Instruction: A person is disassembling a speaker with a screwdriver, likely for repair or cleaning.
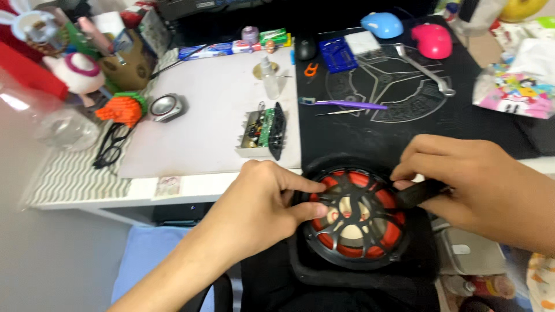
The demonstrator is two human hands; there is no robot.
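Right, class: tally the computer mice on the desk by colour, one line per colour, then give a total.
Blue mouse: 1
Pink mouse: 1
Black mouse: 1
Total: 3

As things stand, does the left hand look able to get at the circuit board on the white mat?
Probably yes. The left hand is pinching the speaker grille, but the circuit board lies just beyond it on the white mat, with nothing in between.

Two hands [260,202] [480,185] – one speaker [352,216] – two mice [383,25] [432,40], one circuit board [263,132].
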